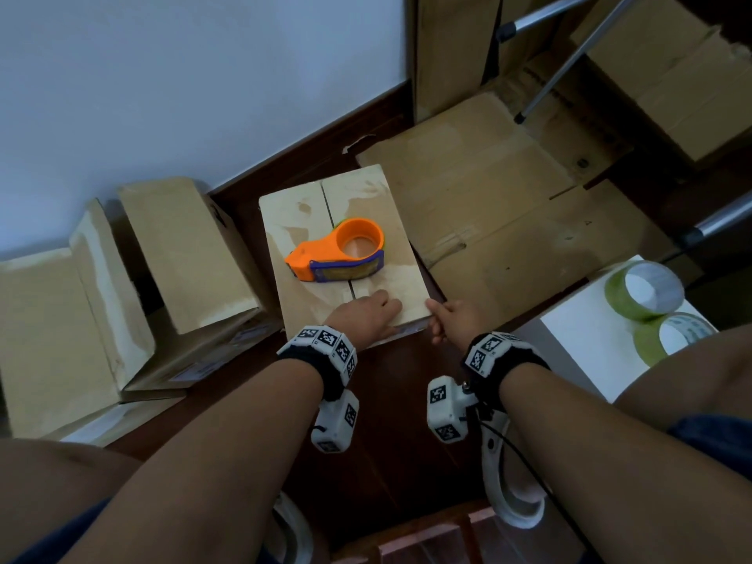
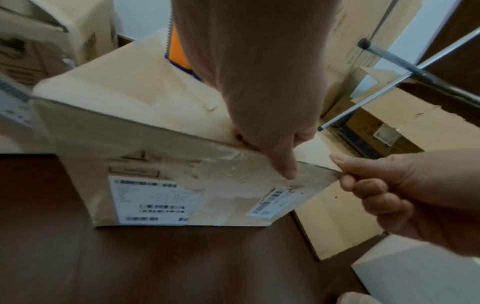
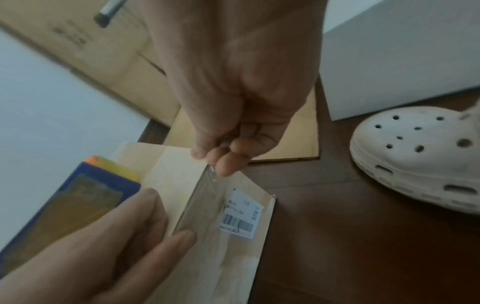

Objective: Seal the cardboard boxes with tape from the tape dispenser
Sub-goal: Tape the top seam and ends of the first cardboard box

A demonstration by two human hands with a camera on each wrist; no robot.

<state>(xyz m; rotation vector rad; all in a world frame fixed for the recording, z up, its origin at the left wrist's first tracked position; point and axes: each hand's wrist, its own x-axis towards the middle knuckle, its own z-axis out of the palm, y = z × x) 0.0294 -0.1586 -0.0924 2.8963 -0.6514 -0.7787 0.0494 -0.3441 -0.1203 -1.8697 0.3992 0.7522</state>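
1. We see a dark wooden floor (image 1: 407,441) running up to a pale wall, with flattened cardboard (image 1: 508,205) spread over it on the far right.
2. Taped cardboard boxes (image 1: 191,250) stand in a row on the left, against the wall.
3. Our cardboard box (image 1: 317,315) sits in the middle of the floor, its two top flaps closed and meeting along a centre seam; shipping labels show on its near side in the left wrist view.
4. A white box (image 1: 590,339) on the right carries two green tape rolls (image 1: 643,291), one just behind the other.
5. The orange tape dispenser (image 1: 339,250) lies on its side on top of our box, over the seam, just beyond the hands.
6. Our left hand (image 1: 366,315) lies on the near edge of the box top, fingers fairly straight and close together, thumb pressing down the near side over clear tape.
7. Our right hand (image 1: 451,319) is at the near right corner of the box, fingers curled and pinching the corner edge; whether a tape end is caught in the pinch we cannot tell.
8. A white perforated clog (image 3: 420,156) rests on the floor near right.
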